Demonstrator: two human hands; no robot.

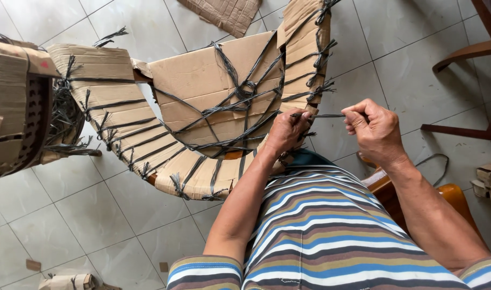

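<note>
Cardboard-wrapped curved frame, laced with dark plastic strapping, rests against the person's lap above the tiled floor. A wooden chair stands well apart at the right. The left hand pinches a black strap at the frame's edge; the right hand is clamped on its free end.

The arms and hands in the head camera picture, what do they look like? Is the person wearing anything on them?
Both arms are bare from the short sleeves down. The left hand and right hand wear no gloves, and no rings or watch show. The short sleeves belong to a striped shirt with blue, white, tan and dark brown bands.
</note>
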